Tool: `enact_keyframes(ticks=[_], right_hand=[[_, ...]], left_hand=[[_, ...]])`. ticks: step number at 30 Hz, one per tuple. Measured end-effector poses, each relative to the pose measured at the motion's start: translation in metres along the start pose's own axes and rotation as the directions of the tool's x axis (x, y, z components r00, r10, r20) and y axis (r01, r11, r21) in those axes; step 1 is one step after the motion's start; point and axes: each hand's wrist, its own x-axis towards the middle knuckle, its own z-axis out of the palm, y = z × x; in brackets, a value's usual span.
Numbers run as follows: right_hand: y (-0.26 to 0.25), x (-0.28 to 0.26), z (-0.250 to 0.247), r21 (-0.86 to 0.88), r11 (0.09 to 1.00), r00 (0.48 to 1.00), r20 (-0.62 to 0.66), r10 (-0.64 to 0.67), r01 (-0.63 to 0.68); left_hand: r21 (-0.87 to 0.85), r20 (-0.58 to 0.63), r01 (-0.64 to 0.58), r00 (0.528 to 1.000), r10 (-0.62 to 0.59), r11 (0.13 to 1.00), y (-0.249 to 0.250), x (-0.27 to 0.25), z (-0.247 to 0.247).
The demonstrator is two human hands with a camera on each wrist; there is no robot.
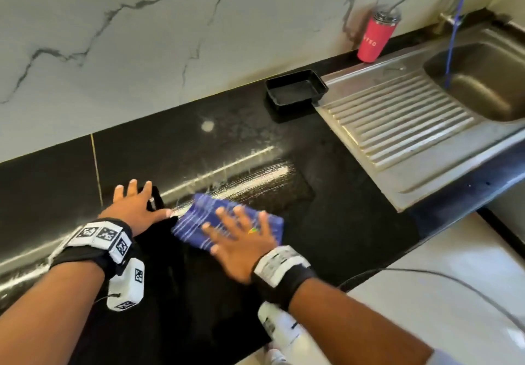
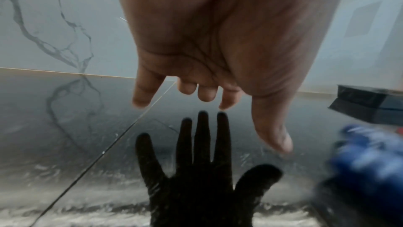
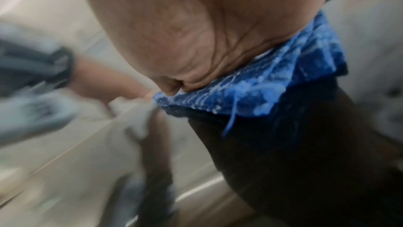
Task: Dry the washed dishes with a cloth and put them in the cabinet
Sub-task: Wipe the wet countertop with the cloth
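A folded blue cloth with white stripes (image 1: pixel 227 219) lies on the black counter (image 1: pixel 199 293) near its front. My right hand (image 1: pixel 238 239) presses flat on the cloth with straight, spread fingers; the right wrist view shows my palm on the blue cloth (image 3: pixel 272 89). My left hand (image 1: pixel 133 205) hovers just left of the cloth, fingers spread and holding nothing; in the left wrist view the left hand (image 2: pixel 207 75) hangs over its dark reflection and the cloth (image 2: pixel 366 161) is a blue blur at the right. A black rectangular tray (image 1: pixel 295 93) sits at the back by the wall.
A steel drainboard (image 1: pixel 397 125) and sink basin (image 1: pixel 483 80) lie to the right. A red tumbler with a straw (image 1: pixel 375 40) stands against the marble wall. Wet streaks (image 1: pixel 255 177) shine on the counter behind the cloth. A cable (image 1: pixel 454 279) runs over the white floor.
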Motion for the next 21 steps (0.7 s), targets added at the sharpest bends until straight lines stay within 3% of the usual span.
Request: enact_keyframes(ticks=[2, 5, 7, 9, 11, 13, 15, 18, 21], right_hand=[[0.076, 0.004, -0.025, 0.014, 0.974, 0.971, -0.071, 0.229, -0.228], [0.189, -0.006, -0.076, 0.116, 0.819, 0.817, -0.073, 0.571, -0.562], [0.233, -0.011, -0.098, 0.209, 0.713, 0.728, -0.003, 0.685, -0.669], [0.228, -0.004, -0.097, 0.218, 0.690, 0.704, -0.015, 0.710, -0.690], [0.182, 0.013, -0.078, 0.161, 0.777, 0.778, -0.075, 0.624, -0.608], [0.113, 0.029, -0.055, 0.129, 0.899, 0.895, -0.107, 0.432, -0.419], [0.048, 0.039, -0.039, 0.068, 0.973, 0.973, -0.055, 0.224, -0.220], [0.019, 0.050, -0.035, 0.020, 0.997, 0.995, 0.072, 0.071, -0.072], [0.072, 0.065, -0.055, -0.020, 0.988, 0.989, -0.009, 0.150, -0.150]], left_hand=[[0.057, 0.059, -0.003, 0.998, 0.000, 0.998, -0.001, 0.002, 0.003], [0.061, 0.048, -0.012, 0.999, 0.009, 0.998, -0.004, 0.005, 0.007], [0.050, 0.047, -0.009, 0.999, 0.006, 0.999, -0.006, 0.006, 0.008], [0.053, 0.044, -0.003, 0.999, 0.001, 0.999, -0.007, 0.008, 0.009], [0.053, 0.041, -0.005, 0.999, 0.002, 0.999, -0.007, 0.009, 0.008], [0.043, 0.040, 0.000, 0.999, -0.002, 0.999, -0.007, 0.009, 0.008], [0.036, 0.040, 0.004, 0.999, -0.006, 0.999, -0.007, 0.009, 0.008], [0.021, 0.040, 0.004, 0.999, -0.005, 1.000, -0.008, 0.009, 0.009], [0.019, 0.044, 0.000, 0.999, -0.001, 1.000, -0.006, 0.008, 0.008]])
